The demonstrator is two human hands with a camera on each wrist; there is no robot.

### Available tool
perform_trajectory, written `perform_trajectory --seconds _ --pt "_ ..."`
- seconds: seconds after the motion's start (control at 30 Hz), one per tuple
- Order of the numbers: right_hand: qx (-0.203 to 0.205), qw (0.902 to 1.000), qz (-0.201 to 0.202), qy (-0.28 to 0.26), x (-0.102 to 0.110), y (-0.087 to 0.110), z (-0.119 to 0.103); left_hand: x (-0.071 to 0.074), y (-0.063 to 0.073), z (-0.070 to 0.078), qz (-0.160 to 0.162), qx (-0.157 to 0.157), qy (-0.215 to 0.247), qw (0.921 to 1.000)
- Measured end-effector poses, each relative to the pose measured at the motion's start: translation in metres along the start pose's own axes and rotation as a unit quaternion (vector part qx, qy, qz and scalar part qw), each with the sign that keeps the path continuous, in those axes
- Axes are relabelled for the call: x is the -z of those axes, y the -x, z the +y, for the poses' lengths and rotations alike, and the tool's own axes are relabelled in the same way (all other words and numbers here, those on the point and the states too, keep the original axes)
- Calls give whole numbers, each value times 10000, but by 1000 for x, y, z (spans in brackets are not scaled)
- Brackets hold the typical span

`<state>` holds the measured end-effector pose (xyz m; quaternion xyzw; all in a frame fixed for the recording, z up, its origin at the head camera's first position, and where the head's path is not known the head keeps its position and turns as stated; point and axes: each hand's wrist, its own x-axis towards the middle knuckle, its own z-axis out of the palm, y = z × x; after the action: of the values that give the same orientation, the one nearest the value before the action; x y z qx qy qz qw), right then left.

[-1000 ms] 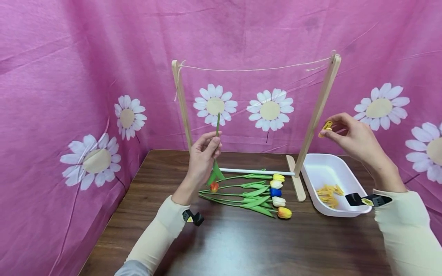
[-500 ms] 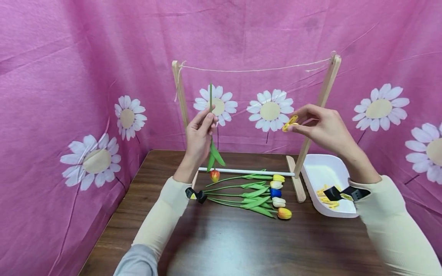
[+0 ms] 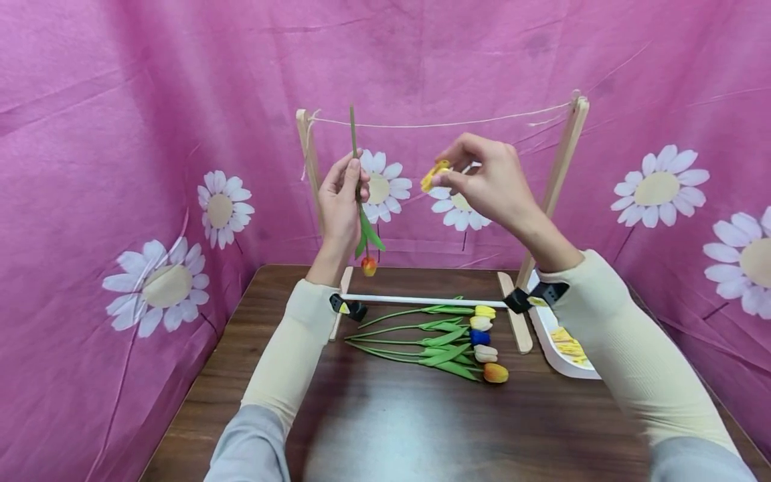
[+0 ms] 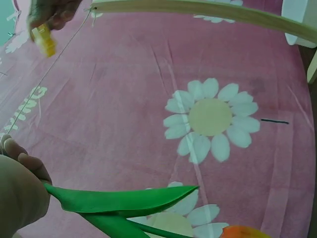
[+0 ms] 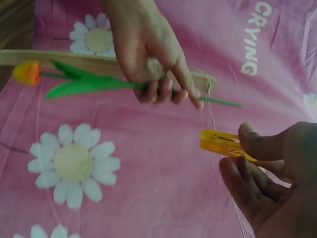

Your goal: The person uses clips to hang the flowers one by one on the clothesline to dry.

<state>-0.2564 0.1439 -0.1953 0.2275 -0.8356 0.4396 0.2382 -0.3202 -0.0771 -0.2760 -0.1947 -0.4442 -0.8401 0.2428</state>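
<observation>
1. The orange tulip [image 3: 373, 233] hung bloom-down, its stem crossing the string [image 3: 415, 126] in the head view.
2. The left hand [image 3: 340, 202] held it in curled fingers; steadiness seemed key.
3. The right hand [image 3: 490, 179] pinched a yellow clip [image 3: 434, 177], apart from it.
4. Open room separated the hands; the left post [image 3: 302, 134] seemed the nearest edge.

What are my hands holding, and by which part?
Your left hand grips an orange-and-yellow tulip by its thin green stem; your right hand pinches a yellow plastic clip by one end.

Pink cloth [image 3: 421, 60] printed with white daisies [image 3: 158, 286] hangs behind a brown wood-grain table [image 3: 530, 422] catching glare.
</observation>
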Motion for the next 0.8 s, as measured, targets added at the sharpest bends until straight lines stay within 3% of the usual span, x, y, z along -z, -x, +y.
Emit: perform_trajectory --seconds 0.17,0.3,0.57,0.8 --pt "-59 9970 70 -765 -14 -30 -19 -5 -12 2 71 -26 132 9999" --pt "-79 9944 252 -1020 -23 -51 -31 -6 -17 1 200 -61 111 9997" --pt "-83 9905 546 -1256 -44 -88 -38 -4 -24 -5 522 19 179 9985" --pt "-402 9918 392 -1152 -58 -110 -46 -3 -25 -6 688 36 -42 9976"
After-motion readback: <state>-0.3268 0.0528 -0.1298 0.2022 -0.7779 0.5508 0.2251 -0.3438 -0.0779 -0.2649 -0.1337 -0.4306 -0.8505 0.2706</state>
